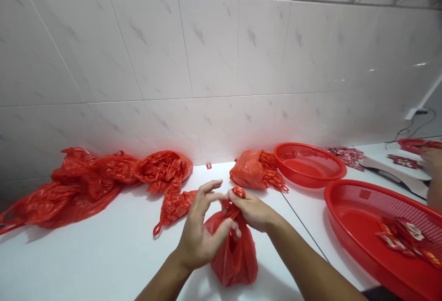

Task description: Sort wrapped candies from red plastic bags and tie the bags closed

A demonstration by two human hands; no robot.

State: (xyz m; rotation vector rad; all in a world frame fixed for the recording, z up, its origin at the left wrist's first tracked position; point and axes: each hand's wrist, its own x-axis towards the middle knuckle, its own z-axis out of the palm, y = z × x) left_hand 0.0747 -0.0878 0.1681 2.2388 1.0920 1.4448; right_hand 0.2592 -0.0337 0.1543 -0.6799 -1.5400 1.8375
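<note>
A filled red plastic bag [238,262] stands on the white table right in front of me. My right hand [253,209] is closed round its gathered, twisted neck, and a bit of red plastic pokes out above the fingers. On the bag's left side, my left hand [205,229] has its fingers apart and curved, close to the neck. Its thumb and fingertips overlap the bag in view; whether they touch the plastic I cannot tell. Another crumpled red bag [176,206] with a loop handle lies just beyond my left hand.
Crumpled red bags [93,181] stretch along the wall at left. A full red bag [253,170] lies by an oval red basket [309,165]. A larger red basket [345,227] at right holds several red packets [404,236]. Behind it are more packets [347,156] and another person's hand [433,172].
</note>
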